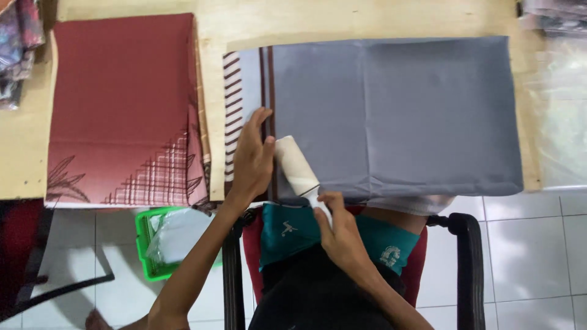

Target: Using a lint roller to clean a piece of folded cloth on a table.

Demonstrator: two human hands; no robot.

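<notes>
Lies flat on the table [379, 21], the grey cloth [397, 116], folded into 1 neat block, with a striped brown and white edge on its left side. Looks soft, thin and light, likely to slide or wrinkle under a push, so best pinned flat near the striped edge. Hangs a little over the table's near rim.

Rests on the cloth's near left part, the lint roller [295, 164], a pale tube tilted from upper left to lower right. Seems light and stiff, with a sticky skin, and best held by the thin white handle at its low end.

Closed around that handle, the right hand [338, 229], gripping the roller. Spread open and flat, the left hand [252, 156], pressing down on the cloth's striped edge, just beside the roller's top end, clasping nothing.

Further left on the table, apart from the grey one, a red cloth [122, 104] with line and leaf prints. Below the table, a green basket [145, 244] on the tiled floor, a dark chair [468, 263], and the person's lap. More folded cloths at the top corners.
</notes>
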